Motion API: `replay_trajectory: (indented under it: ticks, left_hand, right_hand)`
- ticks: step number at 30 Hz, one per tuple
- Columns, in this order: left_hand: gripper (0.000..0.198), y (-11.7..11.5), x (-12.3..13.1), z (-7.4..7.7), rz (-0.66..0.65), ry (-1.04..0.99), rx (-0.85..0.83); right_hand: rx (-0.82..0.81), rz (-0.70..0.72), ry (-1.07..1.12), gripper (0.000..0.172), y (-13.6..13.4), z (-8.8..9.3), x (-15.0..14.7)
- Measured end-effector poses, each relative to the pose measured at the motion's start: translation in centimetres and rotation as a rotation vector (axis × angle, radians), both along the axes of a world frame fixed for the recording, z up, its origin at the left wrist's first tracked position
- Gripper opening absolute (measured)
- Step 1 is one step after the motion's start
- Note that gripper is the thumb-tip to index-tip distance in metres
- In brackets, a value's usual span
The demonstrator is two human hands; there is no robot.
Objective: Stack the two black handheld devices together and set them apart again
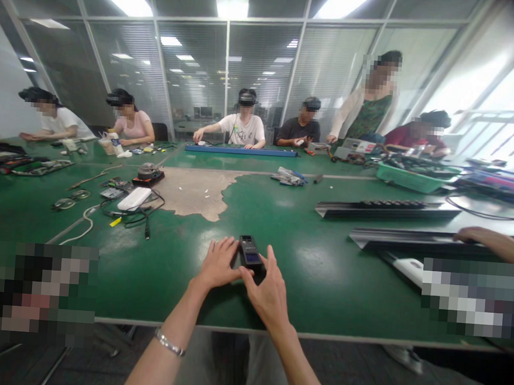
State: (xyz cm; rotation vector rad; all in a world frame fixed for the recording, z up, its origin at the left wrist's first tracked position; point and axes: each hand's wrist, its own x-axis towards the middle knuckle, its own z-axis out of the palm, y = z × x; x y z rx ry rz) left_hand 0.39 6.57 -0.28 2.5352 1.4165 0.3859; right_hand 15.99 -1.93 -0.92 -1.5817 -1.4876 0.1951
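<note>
A small black handheld device (250,252) with a dark bluish screen lies on the green table between my two hands. My left hand (218,265) rests along its left side, fingers stretched out and the thumb reaching toward the near end. On the other side is my right hand (270,291), its fingers extended up along the right edge and its thumb near the device's lower end. Both thumbs come close together there. Neither hand is wrapped round the device; whether the fingertips press on it I cannot tell.
Left of my hands lie a white box-shaped thing (134,199) with black cables and a round black part (148,174). To the right are dark metal channels (388,211) and a green basket (411,178). Beyond them, a long blue bar (242,151). Several people sit around; a neighbour's arm (491,241) reaches in.
</note>
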Motion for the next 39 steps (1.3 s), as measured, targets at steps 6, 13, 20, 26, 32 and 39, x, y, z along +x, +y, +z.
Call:
replay_trajectory:
  ticks: [6,13,20,26,32,39]
  left_hand:
    - [0.088,-0.2,-0.1,-0.1,-0.012,0.002,0.012]
    - [0.104,-0.1,-0.2,-0.3,-0.033,0.008,0.009]
    - [0.104,-0.2,-0.2,0.1,-0.044,0.007,-0.007]
    - [0.099,-0.3,-0.1,0.3,-0.031,0.014,-0.012]
    - [0.1,-0.3,-0.2,0.3,-0.034,0.029,-0.013]
    - [0.098,-0.4,-0.1,0.4,-0.033,0.019,-0.016]
  right_hand:
    - [0.037,-0.105,-0.112,0.09,0.5,0.2,-0.4]
    - [-0.072,-0.186,-0.24,0.084,0.9,2.0,-1.4]
    - [-0.121,-0.232,-0.239,0.076,0.7,1.4,-1.6]
    - [-0.107,-0.208,-0.261,0.077,0.7,1.3,-1.5]
    - [-0.043,-0.167,-0.249,0.087,0.6,0.8,-1.3]
    - [-0.062,-0.164,-0.199,0.087,0.6,0.7,-1.3]
